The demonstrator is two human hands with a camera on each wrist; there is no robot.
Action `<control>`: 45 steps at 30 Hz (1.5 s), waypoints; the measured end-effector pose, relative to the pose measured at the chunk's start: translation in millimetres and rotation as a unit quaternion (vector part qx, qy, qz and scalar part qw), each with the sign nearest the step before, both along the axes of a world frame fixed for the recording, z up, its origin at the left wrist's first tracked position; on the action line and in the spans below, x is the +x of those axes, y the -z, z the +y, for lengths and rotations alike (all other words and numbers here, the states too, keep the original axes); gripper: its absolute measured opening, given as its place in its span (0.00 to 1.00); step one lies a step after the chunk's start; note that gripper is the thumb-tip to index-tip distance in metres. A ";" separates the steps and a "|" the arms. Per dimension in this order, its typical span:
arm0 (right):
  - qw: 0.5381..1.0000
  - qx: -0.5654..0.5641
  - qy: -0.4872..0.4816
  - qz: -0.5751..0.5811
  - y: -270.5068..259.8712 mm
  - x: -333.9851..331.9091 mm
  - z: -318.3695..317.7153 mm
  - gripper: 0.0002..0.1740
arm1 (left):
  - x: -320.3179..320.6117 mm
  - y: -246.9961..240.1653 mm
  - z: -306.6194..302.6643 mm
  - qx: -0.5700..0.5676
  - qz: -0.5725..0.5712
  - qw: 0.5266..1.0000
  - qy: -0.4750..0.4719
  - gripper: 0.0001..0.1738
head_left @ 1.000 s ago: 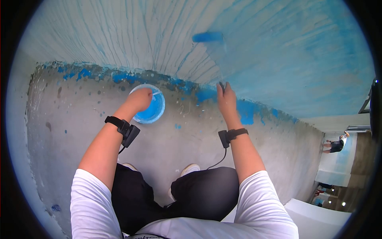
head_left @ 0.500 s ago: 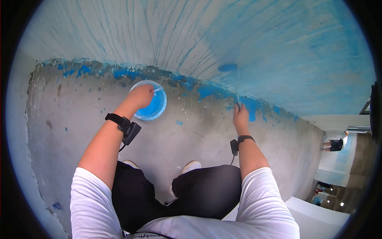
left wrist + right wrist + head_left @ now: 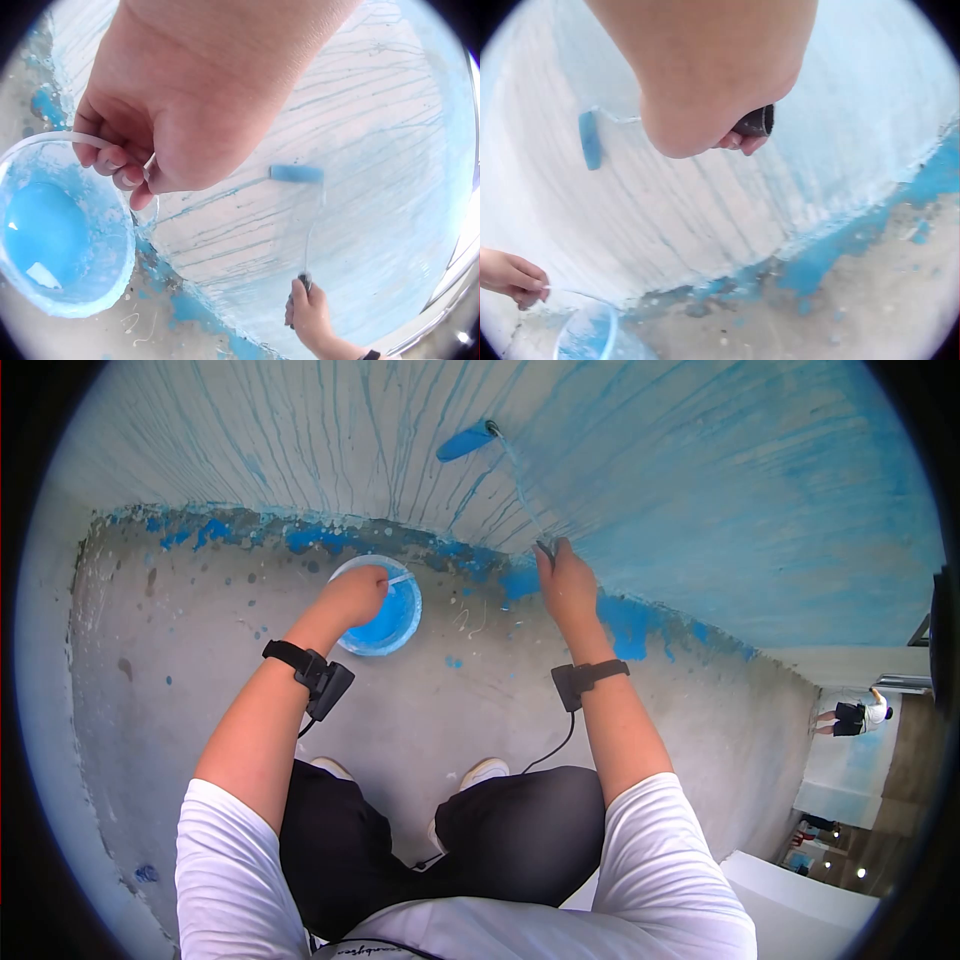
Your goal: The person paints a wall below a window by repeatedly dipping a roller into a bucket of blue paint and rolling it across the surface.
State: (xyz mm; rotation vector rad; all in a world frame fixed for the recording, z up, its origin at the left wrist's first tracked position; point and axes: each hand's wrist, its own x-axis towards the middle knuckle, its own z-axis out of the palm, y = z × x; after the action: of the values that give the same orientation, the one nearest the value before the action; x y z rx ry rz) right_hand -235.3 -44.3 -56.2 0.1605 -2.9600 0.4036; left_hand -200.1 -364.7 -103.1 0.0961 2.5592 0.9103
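My left hand (image 3: 355, 600) grips the thin white handle (image 3: 94, 140) of a paint bucket (image 3: 413, 622). Bright blue paint (image 3: 45, 229) lies inside the bucket, and its inner wall is smeared with it. In my right hand (image 3: 570, 592) is a paint roller, held by its dark handle (image 3: 759, 122). The roller's blue sleeve (image 3: 466, 442) is up against the wall, over the streaked white part. A thin wire frame (image 3: 310, 229) joins sleeve and handle. Most of the right fingers are hidden behind the hand in the right wrist view.
The wall (image 3: 720, 510) is pale blue on the right, with blue drips running down white on the left. Blue paint splashes (image 3: 628, 625) mark the concrete floor (image 3: 420, 710) along the wall's foot. Another person (image 3: 852, 717) stands far off at the right.
The right hand and roller went down and right along the wall, then back up and left, so the sleeve is now further left. The left hand stays on the bucket handle.
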 end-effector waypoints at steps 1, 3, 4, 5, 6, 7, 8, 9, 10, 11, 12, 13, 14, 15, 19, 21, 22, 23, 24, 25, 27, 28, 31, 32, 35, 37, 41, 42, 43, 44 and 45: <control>1.000 0.000 0.000 0.000 2.1 1.9 3.3 0.21 | -0.1 0.0 -0.2 -0.004 -0.003 1.000 0.003 0.11; 0.999 -0.005 0.037 0.000 12.6 9.5 20.4 0.18 | -1.0 -5.4 -0.3 -0.011 -0.014 1.000 0.009 0.13; 0.999 -0.005 0.036 -0.002 21.6 15.0 34.2 0.18 | -0.7 -6.6 -0.5 -0.018 -0.025 0.999 0.016 0.14; 0.998 0.010 0.062 -0.008 32.6 22.0 53.1 0.18 | -0.5 -4.4 -0.4 -0.018 -0.026 0.999 0.015 0.14; 0.996 0.025 0.089 -0.013 41.0 30.4 71.1 0.18 | -0.3 -0.9 0.2 -0.013 -0.018 1.000 0.012 0.14; 0.991 0.041 0.121 -0.042 44.4 39.9 86.9 0.19 | -1.0 1.1 0.3 -0.009 -0.009 1.000 0.010 0.14; 0.984 0.057 0.154 -0.071 46.9 49.8 100.3 0.19 | -1.6 -0.6 0.9 -0.008 -0.009 1.000 0.010 0.14; 0.984 0.058 0.154 -0.071 51.9 60.1 111.9 0.19 | -1.4 -2.8 2.6 -0.016 -0.010 1.000 0.012 0.14; 0.980 0.062 0.175 -0.069 52.0 69.4 119.7 0.19 | -1.6 -3.2 3.8 -0.022 -0.012 1.000 0.013 0.15; 0.976 0.068 0.196 -0.067 53.7 75.3 126.2 0.19 | -1.8 -3.4 4.5 -0.020 -0.013 1.000 0.014 0.15; 0.975 0.070 0.197 -0.068 56.4 78.0 131.6 0.19 | -2.7 -4.0 5.1 -0.024 -0.019 0.999 0.019 0.15; 0.973 0.069 0.206 -0.075 55.1 79.4 132.4 0.19 | -3.6 -3.7 5.5 -0.029 -0.025 0.999 0.024 0.15; 0.971 0.068 0.214 -0.082 54.4 80.6 132.8 0.19 | -3.8 -3.3 6.0 -0.028 -0.025 0.999 0.025 0.15; 0.971 0.068 0.214 -0.082 55.2 78.9 131.7 0.19 | -4.0 -2.9 6.2 -0.028 -0.027 0.999 0.025 0.15; 0.989 0.064 0.122 -0.052 50.8 49.8 92.3 0.19 | -2.2 -2.2 4.3 -0.020 -0.020 0.999 0.019 0.14; 0.995 0.061 0.068 -0.029 38.9 28.0 53.5 0.19 | -0.9 0.6 3.2 -0.012 -0.012 1.000 0.011 0.13; 0.997 0.061 0.049 -0.021 31.5 17.9 33.8 0.19 | -0.6 1.3 2.8 -0.005 -0.004 1.000 0.003 0.11; 0.997 0.060 0.049 -0.022 20.5 10.7 14.3 0.19 | -0.7 -1.3 2.8 -0.006 -0.004 1.000 0.003 0.11; 0.999 0.043 0.021 -0.023 8.7 4.9 -3.8 0.19 | -1.0 -6.2 3.1 -0.016 -0.017 1.000 0.009 0.13; 0.999 0.027 -0.005 -0.023 3.7 1.4 -12.2 0.18 | -1.3 -8.0 3.0 -0.027 -0.031 0.999 0.014 0.14; 0.999 0.032 -0.002 -0.022 9.9 -1.6 -11.3 0.19 | -1.1 -9.4 2.5 -0.026 -0.033 0.999 0.015 0.14; 0.999 0.039 0.000 -0.020 14.9 -1.8 -9.5 0.20 | -1.1 -9.2 2.1 -0.024 -0.034 0.999 0.015 0.15; 0.996 0.075 0.053 -0.005 44.6 12.7 38.7 0.21 | 0.1 0.8 0.4 -0.007 -0.010 1.000 0.005 0.12; 0.993 0.089 0.073 -0.001 54.8 21.6 60.7 0.21 | -0.3 0.7 0.5 -0.008 -0.012 1.000 0.003 0.12; 0.971 0.103 0.189 -0.100 51.0 55.5 107.1 0.20 | -1.6 -5.3 2.6 -0.019 -0.024 0.999 0.025 0.15; 0.967 0.097 0.213 -0.097 53.1 73.5 129.3 0.20 | -1.0 -6.8 4.5 -0.012 -0.013 1.000 0.025 0.14; 0.965 0.099 0.223 -0.097 56.7 78.9 135.6 0.19 | -2.9 2.1 4.7 -0.006 -0.013 1.000 0.021 0.14; 0.965 0.101 0.222 -0.099 57.8 76.3 130.3 0.19 | -2.7 3.3 4.5 -0.009 -0.014 1.000 0.021 0.14; 0.973 0.109 0.184 -0.092 60.0 69.1 122.9 0.19 | -2.6 2.2 4.2 -0.012 -0.015 1.000 0.022 0.14; 0.979 0.116 0.146 -0.084 60.6 60.3 112.4 0.19 | -1.7 0.9 3.9 -0.012 -0.016 1.000 0.022 0.14; 0.984 0.116 0.120 -0.063 61.9 50.2 100.9 0.19 | -0.5 -0.6 4.0 -0.005 -0.013 1.000 0.012 0.12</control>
State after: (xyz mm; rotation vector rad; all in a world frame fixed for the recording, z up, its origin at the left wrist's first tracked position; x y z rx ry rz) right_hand -185.0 56.6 -118.1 -0.2042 -3.0913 0.0389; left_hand -200.6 -360.7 -102.5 0.1105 2.5329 0.8841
